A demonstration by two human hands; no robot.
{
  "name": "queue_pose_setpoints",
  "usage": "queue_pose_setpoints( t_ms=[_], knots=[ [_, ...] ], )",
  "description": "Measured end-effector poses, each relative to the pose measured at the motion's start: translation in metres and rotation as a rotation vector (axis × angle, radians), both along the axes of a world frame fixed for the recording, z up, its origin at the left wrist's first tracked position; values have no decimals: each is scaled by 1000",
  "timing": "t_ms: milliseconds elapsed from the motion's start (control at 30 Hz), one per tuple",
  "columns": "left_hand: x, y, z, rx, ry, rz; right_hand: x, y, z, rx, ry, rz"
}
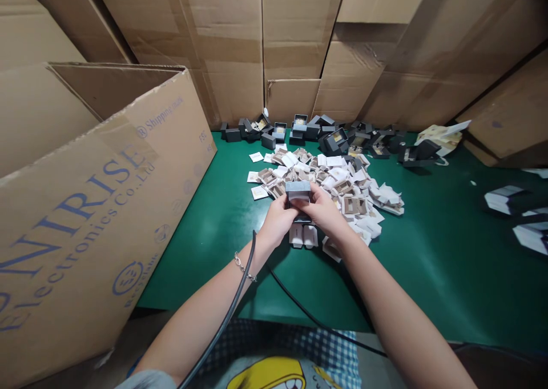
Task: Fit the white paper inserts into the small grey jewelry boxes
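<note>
Both of my hands grip a small dark grey box (298, 192) above the green table (428, 263). My left hand (277, 220) wraps its left side and my right hand (323, 209) pinches its right side and top. Just beyond the box lies a heap of white and beige card inserts (338, 180). One white insert (303, 236) sits directly under my hands.
A large open carton printed with blue letters (85, 217) stands at the left. Several dark small boxes (325, 135), some open, line the table's back edge before a wall of cartons (295, 40). More grey-white boxes (514, 212) lie far right. A black cable (299, 309) crosses near my arms.
</note>
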State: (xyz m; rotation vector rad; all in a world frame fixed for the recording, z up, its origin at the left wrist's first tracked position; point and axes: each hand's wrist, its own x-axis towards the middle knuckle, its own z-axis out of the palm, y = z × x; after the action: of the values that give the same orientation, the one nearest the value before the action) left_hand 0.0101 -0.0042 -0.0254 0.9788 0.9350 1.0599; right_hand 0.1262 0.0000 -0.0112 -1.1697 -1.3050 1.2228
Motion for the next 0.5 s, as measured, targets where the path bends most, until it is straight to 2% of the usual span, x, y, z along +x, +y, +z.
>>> queue_pose_setpoints(
  t_ms=[333,500],
  knots=[
    [1,-1,3,68,91,-10,0,2,-3,-55,71,-74],
    [0,-1,4,135,173,-12,-1,0,0,-95,196,-28]
  ],
)
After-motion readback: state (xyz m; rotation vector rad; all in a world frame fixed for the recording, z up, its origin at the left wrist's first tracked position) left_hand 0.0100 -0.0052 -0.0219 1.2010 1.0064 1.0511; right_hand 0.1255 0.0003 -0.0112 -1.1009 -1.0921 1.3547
